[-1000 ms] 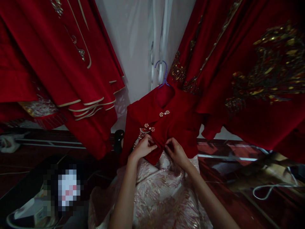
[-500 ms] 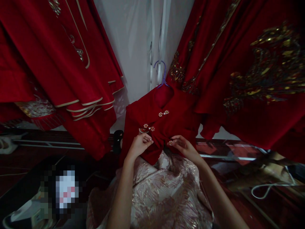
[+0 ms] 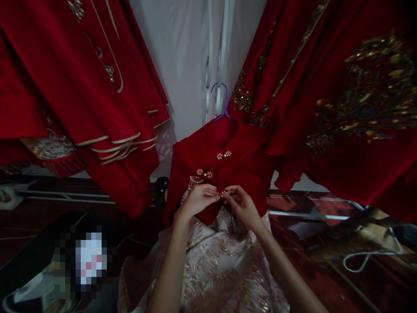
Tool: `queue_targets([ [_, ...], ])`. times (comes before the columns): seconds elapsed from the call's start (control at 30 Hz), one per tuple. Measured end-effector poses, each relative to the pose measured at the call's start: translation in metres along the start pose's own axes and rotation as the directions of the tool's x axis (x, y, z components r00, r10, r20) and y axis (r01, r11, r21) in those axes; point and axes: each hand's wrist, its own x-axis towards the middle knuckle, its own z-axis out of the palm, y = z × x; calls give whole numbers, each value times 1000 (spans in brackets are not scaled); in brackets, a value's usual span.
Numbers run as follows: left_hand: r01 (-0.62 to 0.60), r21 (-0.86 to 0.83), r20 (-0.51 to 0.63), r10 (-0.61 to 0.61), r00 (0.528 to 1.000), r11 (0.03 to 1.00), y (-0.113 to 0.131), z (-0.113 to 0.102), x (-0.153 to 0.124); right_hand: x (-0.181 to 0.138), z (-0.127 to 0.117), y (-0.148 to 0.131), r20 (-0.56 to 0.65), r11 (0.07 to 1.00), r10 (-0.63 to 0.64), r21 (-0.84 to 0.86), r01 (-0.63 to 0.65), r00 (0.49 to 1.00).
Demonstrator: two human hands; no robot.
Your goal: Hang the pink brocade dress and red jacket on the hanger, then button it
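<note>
Left hand [image 3: 199, 199] and right hand [image 3: 240, 204] pinch a pearl clasp [image 3: 223, 194] low on the red jacket [image 3: 208, 158], hung on a purple hanger [image 3: 222, 99] above a pale skirt [image 3: 221, 265].

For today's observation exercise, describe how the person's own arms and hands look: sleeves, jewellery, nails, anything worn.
Both forearms are bare, with no sleeves in view. The left hand and right hand wear no gloves, and no watch, bracelet or ring can be made out. The light is dim, so the nails are too small to judge.
</note>
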Motion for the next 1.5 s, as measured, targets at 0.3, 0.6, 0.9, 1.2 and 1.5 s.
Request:
queue_targets([
  [0.3, -44, 81, -81, 51, 995, 996, -5, 7, 5, -2, 14, 10, -84, 978, -113, -187, 96, 990],
  [0.6, -97, 159, -86, 112, 990, 982, -5, 13, 4, 0, 13, 15, -128, 979, -148, -161, 127, 981],
  [0.9, -112, 222, -115, 140, 983, 969, -8, 14, 7, 0, 7, 11, -121, 950, -169, -285, 129, 978],
  [1.2, -111, 212, -127, 140, 982, 971, -5, 15, 5, -2, 8, 10, -124, 943, -185, -300, 141, 975],
  [1.5, -126, 285, -60, 149, 987, 950, -2, 8, 2, -3, 10, 4, -98, 925, -187, -351, 142, 977],
])
